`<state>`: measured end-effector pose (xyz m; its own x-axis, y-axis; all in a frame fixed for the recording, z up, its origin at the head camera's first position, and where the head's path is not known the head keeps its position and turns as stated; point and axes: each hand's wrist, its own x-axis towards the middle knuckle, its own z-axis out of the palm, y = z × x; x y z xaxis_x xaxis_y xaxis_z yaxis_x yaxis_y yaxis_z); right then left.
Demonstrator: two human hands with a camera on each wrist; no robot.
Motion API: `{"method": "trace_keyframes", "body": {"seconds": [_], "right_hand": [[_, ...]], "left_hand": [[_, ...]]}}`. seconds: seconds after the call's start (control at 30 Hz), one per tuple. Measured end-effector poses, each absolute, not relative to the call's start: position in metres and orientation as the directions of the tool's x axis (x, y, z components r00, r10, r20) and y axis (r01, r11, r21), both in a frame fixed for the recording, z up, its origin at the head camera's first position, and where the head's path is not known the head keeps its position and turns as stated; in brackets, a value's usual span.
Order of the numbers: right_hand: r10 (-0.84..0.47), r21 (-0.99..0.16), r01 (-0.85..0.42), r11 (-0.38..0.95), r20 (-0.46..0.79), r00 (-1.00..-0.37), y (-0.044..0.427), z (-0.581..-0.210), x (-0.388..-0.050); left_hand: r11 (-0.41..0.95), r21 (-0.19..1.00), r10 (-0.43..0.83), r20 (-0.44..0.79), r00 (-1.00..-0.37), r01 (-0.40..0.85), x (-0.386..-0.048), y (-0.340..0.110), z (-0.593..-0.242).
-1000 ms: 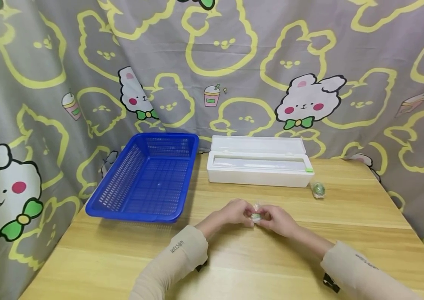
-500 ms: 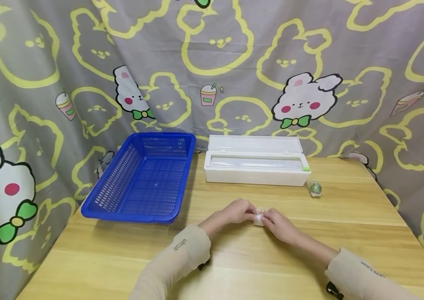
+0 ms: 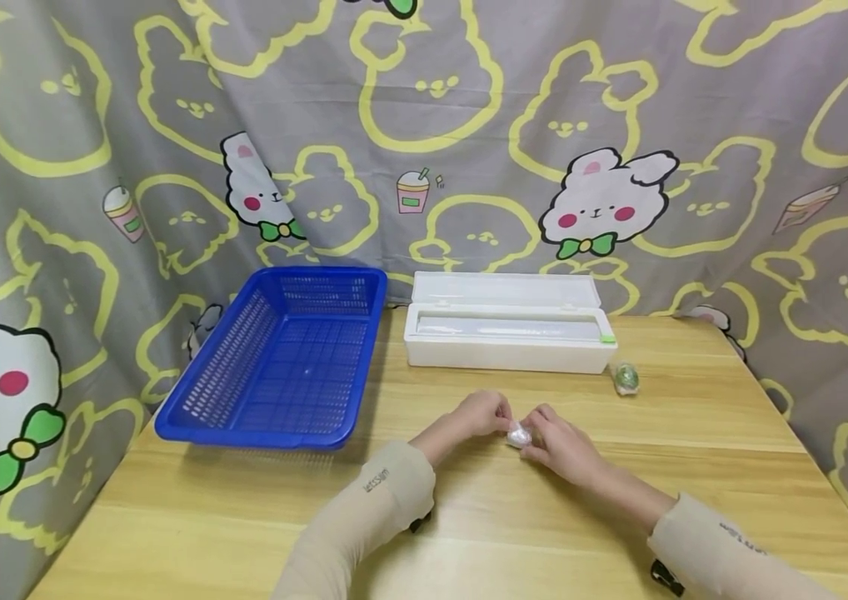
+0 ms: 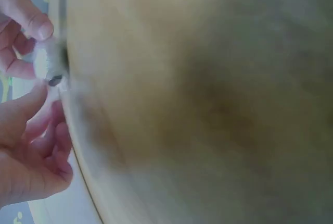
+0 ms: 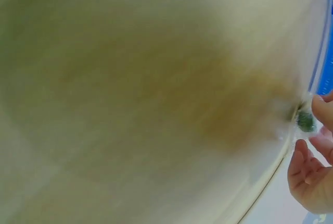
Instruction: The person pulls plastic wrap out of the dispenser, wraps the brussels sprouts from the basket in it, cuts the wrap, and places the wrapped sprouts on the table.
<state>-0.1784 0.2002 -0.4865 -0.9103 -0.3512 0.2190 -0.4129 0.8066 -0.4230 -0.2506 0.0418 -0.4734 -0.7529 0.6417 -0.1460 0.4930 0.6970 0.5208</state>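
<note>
A small bundle of clear film (image 3: 519, 436) lies between both hands low over the wooden table; something dark green (image 5: 306, 122) shows through it in the right wrist view. My left hand (image 3: 482, 414) pinches the film at the bundle's left side with thumb and fingertips. My right hand (image 3: 562, 446) holds the other side, thumb nearer me and fingers beyond. In the left wrist view the bundle (image 4: 46, 62) looks whitish, with the left hand (image 4: 34, 146) below it and the right hand (image 4: 23, 26) above. What the green piece is cannot be made out.
A blue perforated basket (image 3: 169, 429) stands on the left of the table. Behind the hands is a long white cling film box (image 3: 510, 354) with its lid raised. One round green film-wrapped piece (image 3: 626, 379) lies off its right end. A patterned curtain (image 3: 461, 108) hangs behind.
The bundle has been turned over: green showed on top a second ago, whitish film shows now. The right hand's fingers have spread apart round it. The head view has shifted slightly.
</note>
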Motion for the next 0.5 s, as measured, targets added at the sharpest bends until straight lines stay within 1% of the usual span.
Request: {"method": "trace_keyframes", "body": {"seconds": [0.07,0.1,0.23,0.3,0.4,0.5], "right_hand": [[-0.355,-0.448,-0.405,0.797,0.194,-0.914,0.201,-0.486,-0.181],[-0.352,-0.470,-0.393,0.790,0.176,-0.919,0.201,-0.486,-0.183],[-0.352,-0.557,-0.353,0.752,0.114,-0.929,0.203,-0.484,-0.191],[-0.378,-0.565,-0.372,0.736,0.112,-0.919,0.204,-0.484,-0.194],[-0.417,-0.585,-0.394,0.709,0.103,-0.903,0.206,-0.485,-0.198],[-0.427,-0.622,-0.380,0.685,0.079,-0.901,0.207,-0.486,-0.199]], "left_hand": [[0.691,0.523,0.620,-0.075,-0.781,0.499,-0.250,0.041,-0.475],[0.680,0.520,0.622,-0.038,-0.782,0.516,-0.249,0.040,-0.476],[0.612,0.516,0.676,0.052,-0.735,0.600,-0.249,0.038,-0.479],[0.581,0.526,0.705,0.056,-0.707,0.621,-0.250,0.036,-0.480],[0.556,0.547,0.737,0.026,-0.676,0.626,-0.251,0.032,-0.481],[0.557,0.524,0.752,0.012,-0.659,0.645,-0.251,0.031,-0.481]]}}
